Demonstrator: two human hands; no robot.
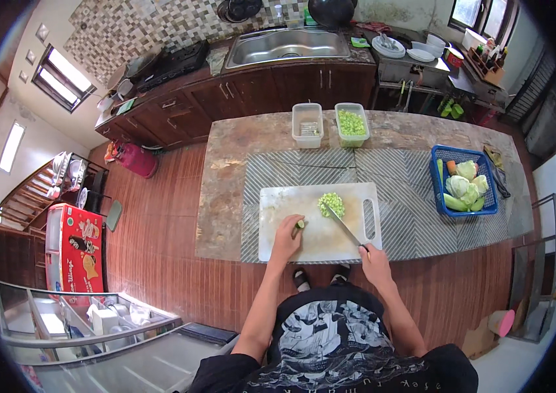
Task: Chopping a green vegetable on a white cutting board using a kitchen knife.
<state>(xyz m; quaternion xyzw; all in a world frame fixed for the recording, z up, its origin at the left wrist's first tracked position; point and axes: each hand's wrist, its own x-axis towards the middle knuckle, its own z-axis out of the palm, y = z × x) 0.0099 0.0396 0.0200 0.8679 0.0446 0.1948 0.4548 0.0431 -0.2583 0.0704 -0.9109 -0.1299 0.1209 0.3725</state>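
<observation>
A white cutting board (278,203) lies on the patterned mat in front of me. On its left part my left hand (287,236) rests with its fingers closed around a short green vegetable stub (301,224), whose pale cut face shows. My right hand (375,261) grips the handle of a kitchen knife (346,229) at the board's right edge. The blade slants up and to the left, its tip reaching a small heap of diced green vegetable (331,202). The stub's exact kind is too small to make out.
Past the board stand a clear plastic container (307,141) and another container (354,142) filled with diced green vegetable (351,122). A blue basket (466,214) of vegetables sits at the right, beside a dark item (499,177). Behind the table are a sink (245,56) and stacked plates.
</observation>
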